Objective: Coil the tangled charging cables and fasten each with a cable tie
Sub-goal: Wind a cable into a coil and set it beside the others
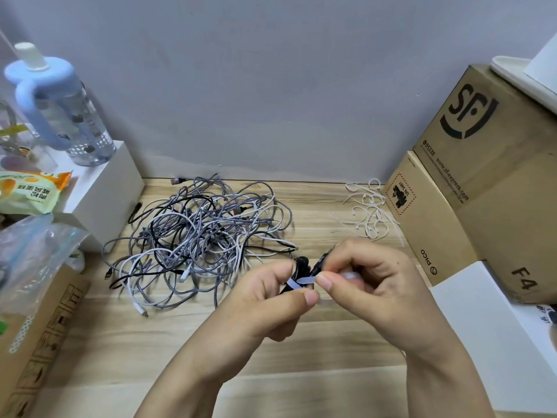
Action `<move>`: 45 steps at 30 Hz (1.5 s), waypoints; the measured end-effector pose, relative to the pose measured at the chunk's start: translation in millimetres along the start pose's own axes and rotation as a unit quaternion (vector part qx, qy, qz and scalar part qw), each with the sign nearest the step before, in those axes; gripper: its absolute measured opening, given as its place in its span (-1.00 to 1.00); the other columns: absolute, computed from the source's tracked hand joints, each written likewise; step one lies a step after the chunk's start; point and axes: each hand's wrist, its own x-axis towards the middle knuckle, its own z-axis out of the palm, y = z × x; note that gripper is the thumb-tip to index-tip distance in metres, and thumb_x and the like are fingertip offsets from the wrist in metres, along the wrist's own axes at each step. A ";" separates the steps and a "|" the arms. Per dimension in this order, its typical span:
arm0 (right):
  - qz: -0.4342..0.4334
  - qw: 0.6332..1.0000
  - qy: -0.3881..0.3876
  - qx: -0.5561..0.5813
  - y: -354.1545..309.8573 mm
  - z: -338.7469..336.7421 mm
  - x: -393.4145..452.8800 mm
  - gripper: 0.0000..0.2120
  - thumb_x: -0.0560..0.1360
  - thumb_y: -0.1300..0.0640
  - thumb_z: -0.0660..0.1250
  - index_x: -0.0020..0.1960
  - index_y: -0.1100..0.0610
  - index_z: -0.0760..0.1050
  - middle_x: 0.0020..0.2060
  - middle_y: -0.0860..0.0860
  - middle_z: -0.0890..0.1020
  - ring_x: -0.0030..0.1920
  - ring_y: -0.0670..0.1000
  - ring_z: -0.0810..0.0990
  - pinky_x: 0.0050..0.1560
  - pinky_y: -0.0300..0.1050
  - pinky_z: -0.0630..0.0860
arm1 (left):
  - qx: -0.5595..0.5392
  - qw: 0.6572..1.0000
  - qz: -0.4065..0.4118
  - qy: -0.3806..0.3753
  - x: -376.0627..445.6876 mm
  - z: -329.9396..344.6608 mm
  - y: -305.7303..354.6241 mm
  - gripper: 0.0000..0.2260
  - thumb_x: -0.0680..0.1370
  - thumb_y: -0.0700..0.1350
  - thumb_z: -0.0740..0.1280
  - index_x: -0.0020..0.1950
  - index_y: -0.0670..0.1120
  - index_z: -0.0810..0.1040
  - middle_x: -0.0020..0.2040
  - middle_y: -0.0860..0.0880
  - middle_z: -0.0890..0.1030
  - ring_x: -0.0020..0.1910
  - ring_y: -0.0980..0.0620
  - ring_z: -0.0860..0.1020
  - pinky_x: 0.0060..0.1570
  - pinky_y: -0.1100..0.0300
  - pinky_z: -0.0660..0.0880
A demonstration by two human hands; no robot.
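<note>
Nearest the camera, the left hand [271, 300] grips a coiled black cable [303, 268] above the table [150, 357], while the right hand [370, 285] pinches a white cable tie [301, 282], apparently wrapped round the coil. Beyond lies the tangled cable pile [199, 233]; spare ties [369, 211] sit far right, beside cardboard boxes [470, 188].

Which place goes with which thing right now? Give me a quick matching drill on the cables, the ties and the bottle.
Things:
1. coiled black cable
2. tangled heap of grey, white and black cables
3. loose white plastic cable ties
4. clear water bottle with blue handle

Places:
A. on the white box, far left
B. beside the brown cardboard boxes, right
C. held between both hands
D. middle of the wooden table

Pairs: 1-C, 2-D, 3-B, 4-A
</note>
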 end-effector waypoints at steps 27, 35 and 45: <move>-0.028 0.956 0.082 -0.279 36.1 23.1 6.8 -0.91 0.47 -0.01 0.19 -0.05 -0.05 0.40 -0.28 -0.22 0.40 -0.24 -0.18 0.40 -0.21 -0.31 0.34 | 0.066 0.994 -0.054 0.070 7.2 1.3 -24.4 -0.71 0.28 -0.17 0.37 -0.08 -0.13 0.34 -0.37 0.11 0.40 -0.35 0.17 0.33 -0.30 0.28 0.32; -0.005 0.972 0.229 -0.059 42.4 23.7 8.4 -0.85 0.43 0.07 0.37 -0.01 -0.07 0.50 -0.03 -0.12 0.57 -0.01 -0.19 0.56 0.04 -0.37 0.41 | -0.157 0.977 -0.081 0.122 9.7 0.4 -28.4 -0.60 0.50 0.01 0.12 0.14 -0.23 0.51 -0.21 -0.15 0.63 -0.27 0.04 0.55 -0.20 0.15 0.50; 0.051 0.978 0.199 -0.017 43.2 13.6 14.7 -0.90 0.42 0.05 0.33 -0.27 0.00 0.57 -0.36 -0.14 0.60 -0.34 -0.20 0.49 -0.24 -0.36 0.40 | -0.064 0.985 -0.089 0.131 10.3 2.8 -33.7 -0.53 0.47 0.11 0.10 0.08 -0.22 0.57 -0.27 -0.14 0.63 -0.38 0.06 0.47 -0.32 0.33 0.40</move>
